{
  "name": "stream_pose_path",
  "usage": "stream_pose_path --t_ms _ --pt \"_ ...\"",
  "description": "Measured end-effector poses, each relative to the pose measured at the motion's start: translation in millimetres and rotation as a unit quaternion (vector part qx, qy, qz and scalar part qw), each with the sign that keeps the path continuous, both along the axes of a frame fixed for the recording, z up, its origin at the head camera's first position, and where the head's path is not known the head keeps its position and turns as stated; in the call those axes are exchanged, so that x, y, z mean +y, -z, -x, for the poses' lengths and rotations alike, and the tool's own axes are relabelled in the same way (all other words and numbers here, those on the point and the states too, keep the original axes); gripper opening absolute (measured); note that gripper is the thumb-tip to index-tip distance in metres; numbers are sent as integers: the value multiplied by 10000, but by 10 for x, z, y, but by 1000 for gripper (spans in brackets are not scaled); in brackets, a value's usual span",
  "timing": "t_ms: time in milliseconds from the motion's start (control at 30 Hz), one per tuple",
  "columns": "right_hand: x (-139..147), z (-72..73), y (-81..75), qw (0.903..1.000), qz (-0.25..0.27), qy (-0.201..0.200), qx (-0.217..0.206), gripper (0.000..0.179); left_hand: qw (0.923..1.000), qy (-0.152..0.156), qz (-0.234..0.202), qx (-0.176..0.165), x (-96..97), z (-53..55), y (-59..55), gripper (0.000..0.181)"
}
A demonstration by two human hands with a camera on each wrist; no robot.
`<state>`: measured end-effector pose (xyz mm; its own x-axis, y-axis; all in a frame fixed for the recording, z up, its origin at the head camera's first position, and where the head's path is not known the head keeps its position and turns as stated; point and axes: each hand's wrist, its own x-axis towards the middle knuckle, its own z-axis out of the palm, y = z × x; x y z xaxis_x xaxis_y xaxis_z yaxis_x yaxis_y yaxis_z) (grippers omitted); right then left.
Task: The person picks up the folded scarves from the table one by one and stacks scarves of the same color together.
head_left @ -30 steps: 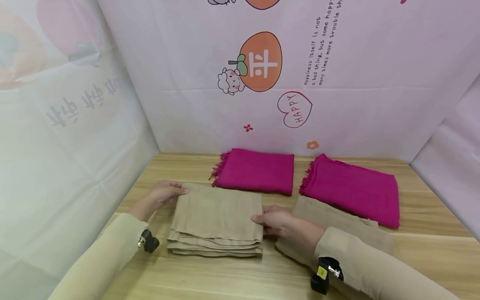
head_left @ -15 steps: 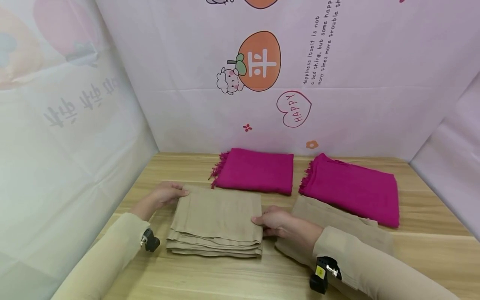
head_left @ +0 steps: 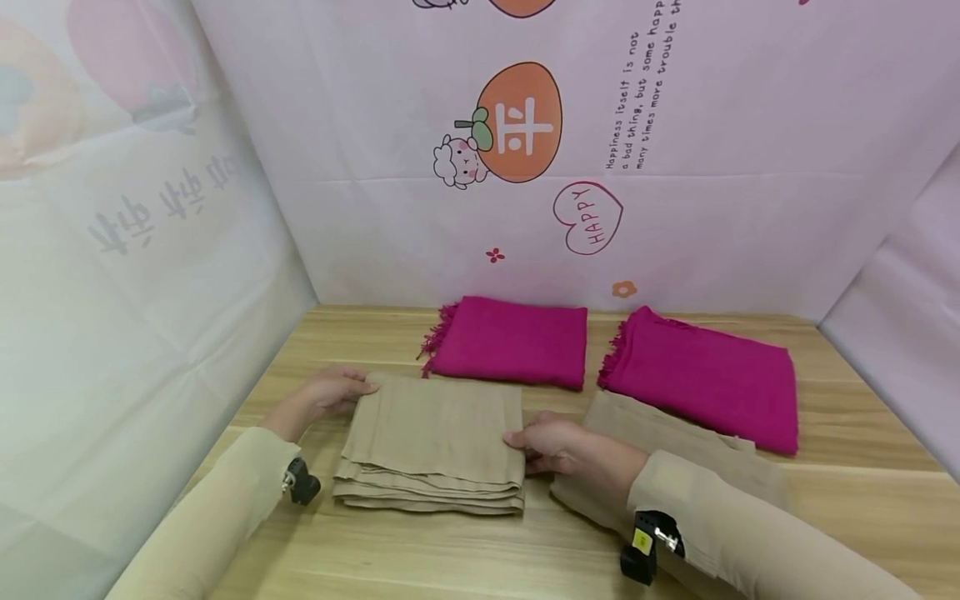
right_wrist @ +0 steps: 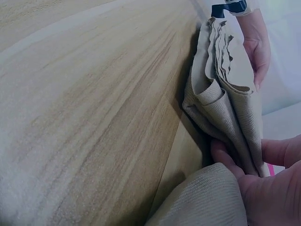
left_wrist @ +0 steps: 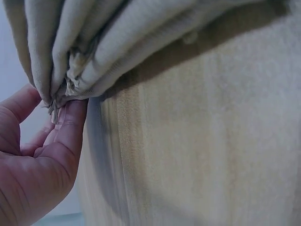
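A beige scarf [head_left: 442, 429], folded into a layered rectangle, lies on the table in front of me. My left hand [head_left: 330, 393] pinches its far left corner, thumb on top and fingers beneath; the left wrist view shows the folded layers and a bit of fringe between thumb and fingers. On the opposite side my right hand [head_left: 553, 443] grips the right edge, thumb above and fingers below, as the right wrist view also shows. Under my right forearm lies a second folded beige cloth [head_left: 675, 442], partly hidden by the arm.
Two folded magenta scarves with fringe lie at the back, the left scarf [head_left: 513, 342] and the right scarf [head_left: 705, 375]. The wooden table [head_left: 420, 554] meets a printed white wall cloth [head_left: 405, 225] behind and hanging cloth at the sides.
Almost nothing differs. Both hands keep their grip on the beige scarf's edges, and the scarf's far left corner sits slightly lower in the head view than a second ago.
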<state>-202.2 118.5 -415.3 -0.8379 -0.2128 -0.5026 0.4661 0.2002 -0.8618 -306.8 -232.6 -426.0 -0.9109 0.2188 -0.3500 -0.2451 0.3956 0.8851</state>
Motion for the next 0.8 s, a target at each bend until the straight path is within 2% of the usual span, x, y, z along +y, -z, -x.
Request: stream_pose_path --t_ms 133,400,633,800 --pt "23 6 -8 9999 26 -128 -14 19 9998 -84 -149 -53 -8 13 27 61" --pt "94 18 -33 9988 117 -481 -13 22 9987 -78 -498 -107 -28 -10 36 42" --pt "222 33 -43 9964 502 -685 7 26 9978 22 -654 -141 -47 -43 -14 53" --pt "308 40 -90 9961 480 -745 47 38 9967 151 -795 -86 -89 -58 -27 53"
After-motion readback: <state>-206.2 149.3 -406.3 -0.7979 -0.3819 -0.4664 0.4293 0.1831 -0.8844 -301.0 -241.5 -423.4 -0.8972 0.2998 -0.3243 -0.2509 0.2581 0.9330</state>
